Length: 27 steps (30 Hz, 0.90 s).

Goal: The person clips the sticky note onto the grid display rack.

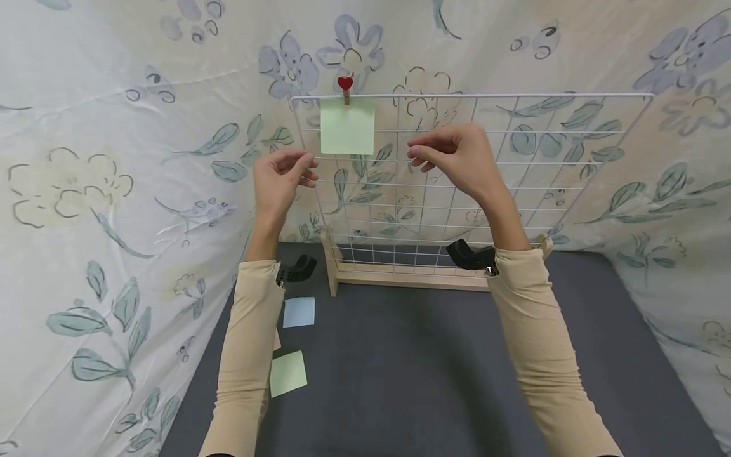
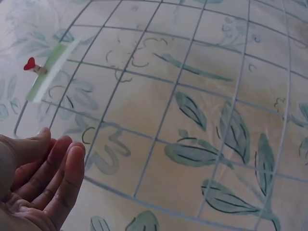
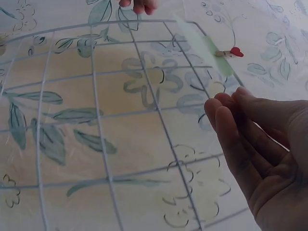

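A pale green sticky note (image 1: 347, 127) hangs at the upper left of a white wire grid (image 1: 474, 96). At the grid's top bar, a small wooden clothespin with a red heart (image 1: 345, 83) clips the note. My left hand (image 1: 280, 181) hovers left of the note's lower corner, by the grid's left edge, fingers loosely bent and holding nothing. To the right of the note, my right hand (image 1: 459, 158) is raised before the grid, thumb near the fingertips. No object shows between its fingers in the right wrist view. Both wrist views show the note (image 2: 48, 70) and clothespin (image 3: 228, 53) beyond the fingers.
The grid stands in a light wooden base (image 1: 411, 278) on a dark grey table (image 1: 388, 355). Left on the table lie a blue note (image 1: 299, 311), a green note (image 1: 288, 373) and a pink note (image 1: 276, 340), mostly behind the left sleeve. Floral fabric (image 1: 171, 127) hangs behind.
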Motion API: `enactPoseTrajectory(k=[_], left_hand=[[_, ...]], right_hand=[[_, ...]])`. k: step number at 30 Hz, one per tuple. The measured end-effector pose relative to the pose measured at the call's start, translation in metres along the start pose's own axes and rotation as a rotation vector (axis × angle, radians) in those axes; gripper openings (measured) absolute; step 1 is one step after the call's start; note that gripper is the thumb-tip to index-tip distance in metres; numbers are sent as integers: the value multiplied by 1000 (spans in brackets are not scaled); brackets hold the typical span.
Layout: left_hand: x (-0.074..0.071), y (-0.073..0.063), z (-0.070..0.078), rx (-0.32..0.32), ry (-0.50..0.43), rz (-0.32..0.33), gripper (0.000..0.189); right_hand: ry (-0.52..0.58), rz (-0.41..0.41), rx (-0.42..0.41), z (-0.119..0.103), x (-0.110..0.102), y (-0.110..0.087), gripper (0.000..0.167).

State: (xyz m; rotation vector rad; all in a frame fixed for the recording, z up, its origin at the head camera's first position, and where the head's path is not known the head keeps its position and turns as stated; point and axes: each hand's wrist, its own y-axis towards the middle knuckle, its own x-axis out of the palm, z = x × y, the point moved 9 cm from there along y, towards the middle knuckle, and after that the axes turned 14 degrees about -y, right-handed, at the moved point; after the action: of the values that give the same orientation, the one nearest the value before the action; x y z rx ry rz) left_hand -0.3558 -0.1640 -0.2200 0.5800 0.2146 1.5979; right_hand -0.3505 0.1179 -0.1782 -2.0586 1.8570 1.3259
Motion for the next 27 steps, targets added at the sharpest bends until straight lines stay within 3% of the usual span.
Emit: enactPoseTrajectory(k=[7,14,27], left_hand=[[-18,-16,-18,-39,-9,29,19],[-34,-30,-36,-71,83,48,26],[-58,-56,-67,-163,104,99,20]], right_hand=[[-22,13,57,31,-6,-27,19],[-12,39,105,58,-8,-51,20],[-22,36,203,107,-8,-89,20]])
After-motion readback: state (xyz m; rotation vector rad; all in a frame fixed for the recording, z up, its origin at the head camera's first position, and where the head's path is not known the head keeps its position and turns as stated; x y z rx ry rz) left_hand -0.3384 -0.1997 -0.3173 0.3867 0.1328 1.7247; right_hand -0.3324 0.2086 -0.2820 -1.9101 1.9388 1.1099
